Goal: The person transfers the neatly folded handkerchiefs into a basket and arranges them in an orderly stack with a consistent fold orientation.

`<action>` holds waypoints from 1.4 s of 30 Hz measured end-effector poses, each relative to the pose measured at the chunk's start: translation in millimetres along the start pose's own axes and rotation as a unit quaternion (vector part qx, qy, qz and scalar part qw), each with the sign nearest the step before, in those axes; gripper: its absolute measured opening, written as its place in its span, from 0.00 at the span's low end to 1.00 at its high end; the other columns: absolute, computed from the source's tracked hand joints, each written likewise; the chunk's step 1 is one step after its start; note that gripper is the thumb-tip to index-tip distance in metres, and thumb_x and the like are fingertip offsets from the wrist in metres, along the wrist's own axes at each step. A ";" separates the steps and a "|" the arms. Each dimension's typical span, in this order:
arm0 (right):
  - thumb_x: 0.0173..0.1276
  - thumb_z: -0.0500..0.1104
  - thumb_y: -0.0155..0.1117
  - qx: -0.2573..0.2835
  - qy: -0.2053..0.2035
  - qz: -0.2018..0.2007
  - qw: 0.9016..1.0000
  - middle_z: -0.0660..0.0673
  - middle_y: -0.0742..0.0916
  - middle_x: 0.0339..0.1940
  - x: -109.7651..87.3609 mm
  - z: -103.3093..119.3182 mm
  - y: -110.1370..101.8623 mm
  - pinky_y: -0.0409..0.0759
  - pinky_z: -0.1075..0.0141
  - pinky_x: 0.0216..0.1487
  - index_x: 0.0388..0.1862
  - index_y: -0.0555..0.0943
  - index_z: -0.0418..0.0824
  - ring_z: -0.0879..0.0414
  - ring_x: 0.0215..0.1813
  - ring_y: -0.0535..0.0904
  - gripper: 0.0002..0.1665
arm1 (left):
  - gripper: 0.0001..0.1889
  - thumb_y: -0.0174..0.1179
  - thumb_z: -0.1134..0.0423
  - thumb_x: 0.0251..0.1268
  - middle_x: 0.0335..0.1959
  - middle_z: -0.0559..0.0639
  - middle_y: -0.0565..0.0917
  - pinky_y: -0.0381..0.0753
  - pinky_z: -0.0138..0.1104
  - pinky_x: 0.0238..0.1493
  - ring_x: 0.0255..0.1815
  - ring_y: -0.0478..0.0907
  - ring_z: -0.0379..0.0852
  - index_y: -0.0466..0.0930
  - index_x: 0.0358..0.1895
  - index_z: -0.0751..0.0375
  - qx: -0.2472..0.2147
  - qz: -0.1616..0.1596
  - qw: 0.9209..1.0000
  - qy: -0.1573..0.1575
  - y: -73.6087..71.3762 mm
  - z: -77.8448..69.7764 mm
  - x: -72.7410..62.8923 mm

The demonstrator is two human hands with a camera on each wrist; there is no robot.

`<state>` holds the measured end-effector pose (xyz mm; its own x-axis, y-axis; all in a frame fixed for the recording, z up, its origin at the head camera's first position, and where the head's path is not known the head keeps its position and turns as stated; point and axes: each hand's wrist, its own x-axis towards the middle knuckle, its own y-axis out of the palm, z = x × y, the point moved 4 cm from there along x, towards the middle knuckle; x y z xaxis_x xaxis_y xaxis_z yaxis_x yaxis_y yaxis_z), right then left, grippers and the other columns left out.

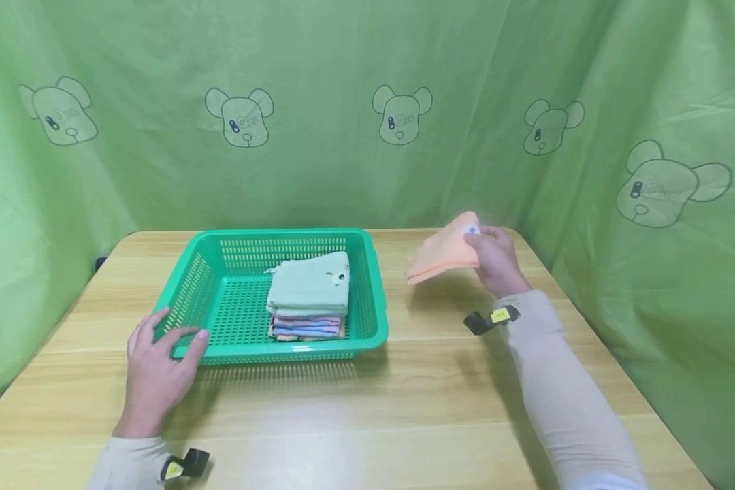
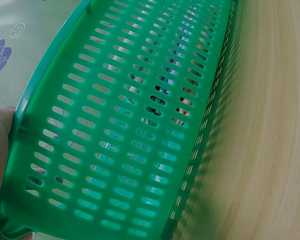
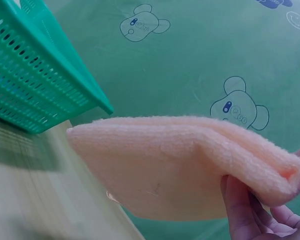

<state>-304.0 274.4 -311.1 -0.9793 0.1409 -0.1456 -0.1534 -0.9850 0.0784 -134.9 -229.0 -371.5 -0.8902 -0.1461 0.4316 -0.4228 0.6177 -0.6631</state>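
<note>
A folded peach towel (image 1: 444, 250) is held up above the table by my right hand (image 1: 496, 255). The thumb lies on its near face and the fingers are behind; a white label shows near the thumb. From the right wrist view, the towel (image 3: 160, 165) hangs as a thick folded pad, pinched at one end. My left hand (image 1: 162, 361) grips the front left corner of a green plastic basket (image 1: 376, 299), its fingers over the rim. Inside the basket, on its right side, a pale green folded towel (image 1: 309, 286) tops a stack with striped pink-and-blue cloth (image 1: 306, 327) beneath.
The basket stands on a light wooden table (image 1: 318, 422), left of the peach towel. Green curtain (image 1: 318, 170) with bear-face prints encloses the back and sides. Both wrists carry black straps with small cameras (image 1: 478, 322).
</note>
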 end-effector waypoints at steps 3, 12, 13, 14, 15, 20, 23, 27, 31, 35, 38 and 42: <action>0.73 0.36 0.54 -0.001 -0.002 -0.002 1.000 0.42 0.74 0.52 0.2 2.6 3.0 0.79 0.71 0.52 0.73 0.49 0.31 0.56 0.47 0.78 0.37 | 0.20 0.56 0.51 0.69 0.70 0.70 0.61 0.45 0.71 0.63 0.70 0.48 0.74 0.82 0.44 0.69 0.000 0.002 1.000 -0.002 -0.1 -0.2 -0.4; 0.73 0.36 0.54 0.001 -0.011 -0.006 1.000 0.42 0.73 0.55 -1.9 12.5 12.8 0.78 0.70 0.53 0.73 0.50 0.33 0.56 0.50 0.78 0.36 | 0.21 0.55 0.50 0.69 0.71 0.69 0.60 0.45 0.71 0.63 0.71 0.47 0.73 0.82 0.45 0.68 0.001 0.006 1.000 -0.009 0.4 -0.2 0.6; 0.73 0.36 0.55 0.003 -0.012 -0.007 1.000 0.42 0.73 0.55 -2.1 13.5 13.7 0.78 0.70 0.53 0.73 0.50 0.33 0.56 0.49 0.78 0.36 | 0.21 0.55 0.50 0.69 0.71 0.69 0.60 0.45 0.71 0.63 0.71 0.47 0.73 0.82 0.45 0.68 0.002 0.006 1.000 -0.009 0.4 -0.2 0.7; 0.73 0.36 0.55 0.006 -0.013 -0.006 1.000 0.43 0.73 0.55 -2.5 14.5 14.8 0.78 0.71 0.53 0.73 0.50 0.33 0.56 0.49 0.78 0.36 | 0.21 0.55 0.50 0.69 0.71 0.69 0.60 0.45 0.71 0.63 0.71 0.47 0.73 0.82 0.45 0.68 0.002 0.006 1.000 -0.009 0.3 -0.1 0.7; 0.73 0.36 0.55 0.009 -0.014 -0.007 1.000 0.43 0.73 0.55 -3.0 15.4 15.8 0.78 0.71 0.53 0.73 0.51 0.33 0.56 0.49 0.78 0.36 | 0.21 0.55 0.50 0.69 0.71 0.69 0.60 0.45 0.71 0.63 0.71 0.47 0.73 0.82 0.45 0.68 0.002 0.006 1.000 -0.009 0.3 -0.1 0.8; 0.72 0.35 0.55 0.041 -0.022 -0.003 0.999 0.42 0.74 0.53 -4.1 18.9 21.4 0.79 0.72 0.51 0.72 0.51 0.33 0.57 0.46 0.78 0.35 | 0.21 0.55 0.50 0.69 0.71 0.70 0.60 0.45 0.71 0.62 0.71 0.47 0.74 0.82 0.45 0.68 0.002 0.005 1.000 -0.007 -0.1 -0.3 0.8; 0.72 0.33 0.55 0.055 -0.028 -0.003 0.998 0.42 0.74 0.53 -3.5 20.5 25.8 0.80 0.71 0.50 0.69 0.53 0.33 0.58 0.44 0.79 0.33 | 0.21 0.55 0.50 0.69 0.71 0.70 0.60 0.45 0.71 0.63 0.71 0.47 0.74 0.82 0.45 0.68 0.001 0.005 1.000 -0.007 0.1 0.0 0.3; 0.72 0.33 0.54 0.063 -0.033 0.000 0.997 0.41 0.74 0.54 -3.2 22.5 31.7 0.80 0.71 0.50 0.68 0.53 0.33 0.57 0.44 0.80 0.31 | 0.21 0.55 0.50 0.69 0.70 0.70 0.60 0.45 0.71 0.63 0.70 0.48 0.74 0.82 0.44 0.68 0.003 0.004 1.000 -0.006 0.1 0.7 -0.6; 0.72 0.33 0.53 0.064 -0.036 0.002 0.997 0.41 0.74 0.55 -3.4 24.6 36.1 0.79 0.71 0.51 0.69 0.54 0.33 0.57 0.46 0.79 0.31 | 0.21 0.56 0.50 0.69 0.70 0.70 0.61 0.45 0.70 0.63 0.70 0.48 0.74 0.82 0.44 0.68 0.003 0.001 1.000 -0.002 -0.2 0.7 -0.8; 0.72 0.32 0.53 0.074 -0.041 0.007 0.996 0.40 0.74 0.55 -4.0 27.1 41.5 0.80 0.70 0.51 0.63 0.58 0.35 0.56 0.45 0.80 0.24 | 0.20 0.56 0.51 0.69 0.70 0.70 0.61 0.45 0.70 0.63 0.70 0.48 0.74 0.82 0.44 0.68 0.002 -0.002 1.000 0.001 -0.3 0.1 -0.8; 0.72 0.31 0.53 0.082 -0.045 0.013 0.996 0.39 0.74 0.54 -3.6 28.3 46.4 0.80 0.70 0.50 0.56 0.61 0.38 0.56 0.44 0.80 0.18 | 0.20 0.56 0.51 0.69 0.70 0.71 0.61 0.46 0.70 0.63 0.70 0.49 0.74 0.82 0.43 0.69 0.002 -0.003 1.000 0.002 -0.4 -0.3 -0.8; 0.72 0.31 0.53 0.085 -0.047 0.017 0.995 0.39 0.74 0.55 -3.1 29.6 52.8 0.81 0.70 0.49 0.54 0.62 0.39 0.55 0.43 0.80 0.16 | 0.20 0.56 0.51 0.69 0.69 0.71 0.61 0.46 0.70 0.63 0.70 0.49 0.74 0.82 0.43 0.69 0.002 -0.004 1.000 0.001 -0.6 -0.1 -0.7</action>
<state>-313.0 224.9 -277.3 -0.9911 0.1247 -0.0471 -0.1326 -0.9594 0.2489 -134.1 -229.1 -371.3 -0.8864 -0.1495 0.4381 -0.4306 0.6137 -0.6617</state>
